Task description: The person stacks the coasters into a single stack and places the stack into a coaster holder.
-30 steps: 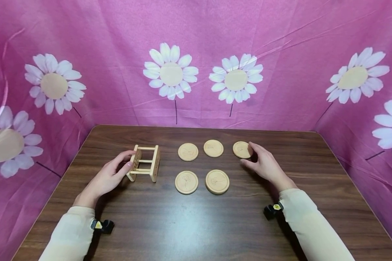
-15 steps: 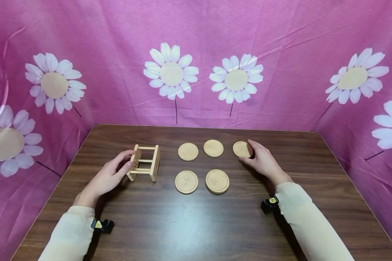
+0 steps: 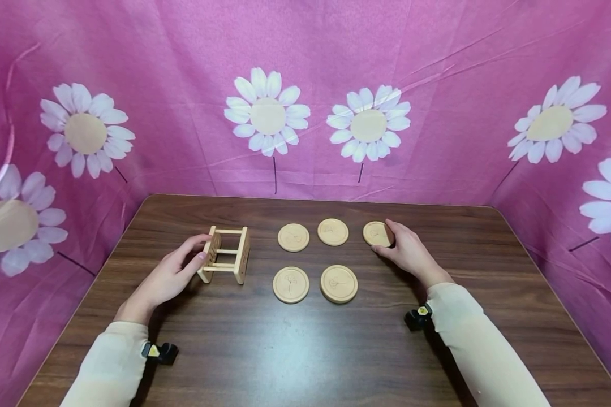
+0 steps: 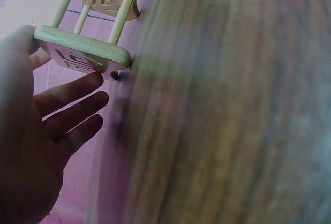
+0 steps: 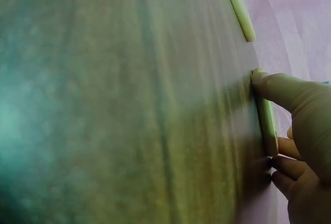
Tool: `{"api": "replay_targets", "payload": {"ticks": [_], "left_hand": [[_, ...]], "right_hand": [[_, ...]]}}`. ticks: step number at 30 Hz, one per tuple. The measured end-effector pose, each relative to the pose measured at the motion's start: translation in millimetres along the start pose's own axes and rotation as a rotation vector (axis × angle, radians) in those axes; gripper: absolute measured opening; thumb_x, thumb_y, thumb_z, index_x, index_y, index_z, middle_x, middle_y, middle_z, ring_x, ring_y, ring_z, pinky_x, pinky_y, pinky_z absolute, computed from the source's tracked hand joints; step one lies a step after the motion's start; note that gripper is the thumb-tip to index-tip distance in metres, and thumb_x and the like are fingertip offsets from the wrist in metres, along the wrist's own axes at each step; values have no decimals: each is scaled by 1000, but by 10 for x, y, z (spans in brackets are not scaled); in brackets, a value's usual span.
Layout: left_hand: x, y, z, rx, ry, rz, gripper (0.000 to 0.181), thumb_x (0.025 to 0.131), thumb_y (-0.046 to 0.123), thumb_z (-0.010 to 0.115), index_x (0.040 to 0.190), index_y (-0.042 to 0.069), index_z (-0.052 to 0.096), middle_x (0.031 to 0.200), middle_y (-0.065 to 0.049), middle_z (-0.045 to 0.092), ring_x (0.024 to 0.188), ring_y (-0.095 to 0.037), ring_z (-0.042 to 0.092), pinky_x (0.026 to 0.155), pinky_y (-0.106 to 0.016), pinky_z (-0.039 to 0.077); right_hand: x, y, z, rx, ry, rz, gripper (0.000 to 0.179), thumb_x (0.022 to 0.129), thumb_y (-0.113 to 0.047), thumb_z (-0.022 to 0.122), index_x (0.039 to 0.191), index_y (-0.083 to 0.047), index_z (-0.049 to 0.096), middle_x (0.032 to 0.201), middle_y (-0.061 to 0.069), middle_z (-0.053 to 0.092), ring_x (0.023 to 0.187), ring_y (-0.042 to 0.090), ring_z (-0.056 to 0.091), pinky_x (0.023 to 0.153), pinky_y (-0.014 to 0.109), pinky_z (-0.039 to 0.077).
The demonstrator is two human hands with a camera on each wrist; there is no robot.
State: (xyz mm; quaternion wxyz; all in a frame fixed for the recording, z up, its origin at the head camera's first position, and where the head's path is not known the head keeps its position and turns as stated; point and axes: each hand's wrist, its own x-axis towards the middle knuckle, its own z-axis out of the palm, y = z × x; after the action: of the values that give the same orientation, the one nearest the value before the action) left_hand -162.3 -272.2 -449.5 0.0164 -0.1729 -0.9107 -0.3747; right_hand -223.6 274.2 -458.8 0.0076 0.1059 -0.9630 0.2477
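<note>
On the left of the table, a small wooden coaster holder has two side panels joined by round rods. My left hand grips its left panel between thumb and index finger; in the left wrist view the other fingers extend beside the cut-out panel. At the back right lies a round wooden coaster. My right hand pinches that coaster at its edge, thumb on the near side and fingers on the far side. The right wrist view shows the coaster edge-on, flat at the tabletop.
Left of the held coaster lie a back coaster and another coaster. Nearer me are a coaster and a thicker-looking coaster or stack. A pink flowered cloth surrounds the brown wooden table.
My right hand has shifted slightly left and its thumb has closed in on the coaster's near edge. The left hand and the coaster holder have stayed in place.
</note>
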Motion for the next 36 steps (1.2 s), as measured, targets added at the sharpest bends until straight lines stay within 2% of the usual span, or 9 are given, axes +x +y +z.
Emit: {"api": "replay_targets", "payload": {"ticks": [9, 19, 26, 36], "left_hand": [[6, 1, 5, 1, 0, -1, 41, 116, 23, 51, 157, 20, 51, 139, -16, 71, 127, -31, 65, 108, -41, 47], [5, -1, 9, 4, 3, 2, 41, 115, 22, 52, 156, 20, 51, 139, -16, 72, 126, -30, 65, 108, -40, 47], [2, -2, 5, 6, 7, 2, 41, 115, 22, 52, 156, 20, 51, 138, -15, 72, 125, -29, 65, 107, -34, 46], [-1, -1, 4, 3, 5, -1, 41, 116, 22, 51, 157, 20, 51, 140, -16, 71, 127, -31, 65, 108, -38, 46]], "right_hand": [[-40, -1, -8, 8, 38, 8, 80, 96, -27, 82, 154, 15, 46, 154, 41, 50, 145, 55, 48, 122, 64, 38], [-166, 3, -43, 22, 66, -23, 79, 95, -27, 82, 153, 14, 47, 153, 39, 52, 145, 55, 49, 121, 65, 39], [-252, -40, -76, 18, 91, -60, 78, 94, -27, 84, 152, 13, 50, 151, 39, 55, 142, 55, 52, 120, 65, 40], [-393, -120, -119, 18, 138, -106, 77, 91, -24, 87, 149, 13, 53, 146, 38, 60, 138, 54, 56, 117, 65, 43]]}}
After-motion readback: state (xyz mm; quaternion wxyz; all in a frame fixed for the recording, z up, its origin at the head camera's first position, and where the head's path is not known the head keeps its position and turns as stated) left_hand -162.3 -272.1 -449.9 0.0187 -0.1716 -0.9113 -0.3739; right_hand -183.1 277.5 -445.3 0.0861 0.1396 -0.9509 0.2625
